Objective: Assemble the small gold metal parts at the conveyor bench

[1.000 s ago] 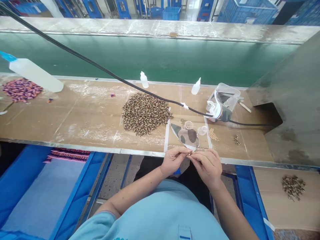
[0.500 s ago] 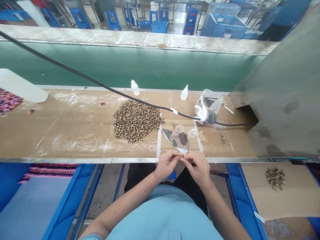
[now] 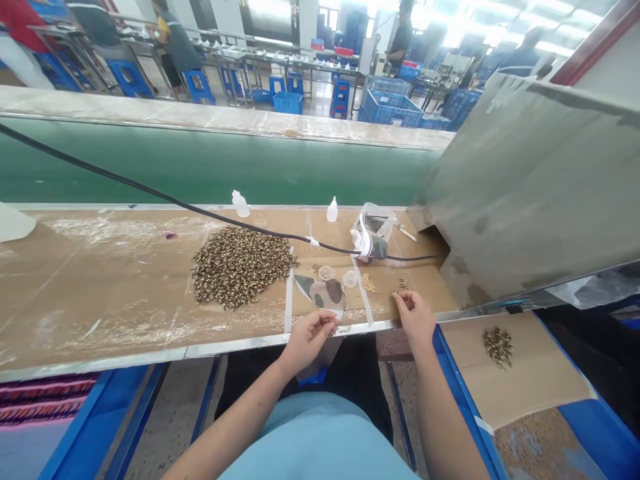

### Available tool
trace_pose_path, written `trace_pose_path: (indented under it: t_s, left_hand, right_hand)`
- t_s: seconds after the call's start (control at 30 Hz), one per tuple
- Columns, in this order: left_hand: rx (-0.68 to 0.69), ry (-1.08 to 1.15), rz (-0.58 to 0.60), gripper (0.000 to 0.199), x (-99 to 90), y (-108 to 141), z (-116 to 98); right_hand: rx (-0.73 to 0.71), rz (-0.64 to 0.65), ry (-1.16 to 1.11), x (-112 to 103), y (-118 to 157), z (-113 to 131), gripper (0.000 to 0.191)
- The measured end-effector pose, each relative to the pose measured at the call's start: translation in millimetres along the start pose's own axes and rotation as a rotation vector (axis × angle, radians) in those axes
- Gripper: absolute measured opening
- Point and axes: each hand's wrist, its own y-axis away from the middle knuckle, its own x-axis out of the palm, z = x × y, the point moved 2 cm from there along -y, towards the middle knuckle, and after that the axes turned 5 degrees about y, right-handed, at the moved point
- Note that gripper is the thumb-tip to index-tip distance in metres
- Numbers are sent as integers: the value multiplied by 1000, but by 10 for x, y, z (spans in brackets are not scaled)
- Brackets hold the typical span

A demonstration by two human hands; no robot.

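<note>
My left hand (image 3: 307,340) rests at the near edge of the board, thumb and fingertips pinched on a tiny brass-coloured bead (image 3: 333,321), close to a camouflage-patterned cut-out sheet (image 3: 323,293). My right hand (image 3: 415,319) reaches over the board, its fingertips closed just below a small group of metal parts (image 3: 403,283). Left of those parts lies a little heap of tan beads (image 3: 370,284). Two small clear cups (image 3: 326,272) stand by the sheet. A large pile of brass ring beads (image 3: 243,275) spreads left of the taped area.
A cardboard-covered bench (image 3: 115,280) with a metal front edge holds several dropper bottles, a clear plastic box (image 3: 374,233), and a black cable (image 3: 200,213). A grey metal hood (image 3: 525,180) stands right. Another bead pile (image 3: 499,347) lies on cardboard at lower right.
My hands have come apart: the right one moved right and forward over the metal parts, the left stayed near the edge. The view tilted up, showing more of the hall.
</note>
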Motion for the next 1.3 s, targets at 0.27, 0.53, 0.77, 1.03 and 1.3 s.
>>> trace_pose_path:
  t_s: [0.27, 0.53, 0.77, 1.03, 1.3]
  left_hand:
    - [-37, 4, -53, 27, 26, 15, -65]
    - [-30, 15, -74, 29, 37, 8, -42]
    - [-46, 2, -96, 29, 52, 10, -20]
    - [-107, 62, -117, 29, 65, 10, 16]
    - [48, -372, 426, 14, 200, -130, -237]
  right_hand:
    - [-17, -117, -54, 9, 26, -104, 52]
    - [-140, 3, -133, 17, 271, -76, 38]
    - [-246, 159, 2, 82, 85, 44, 42]
    - [-338, 135, 3, 237, 73, 112, 41]
    - [-354, 123, -35, 236, 72, 52, 42]
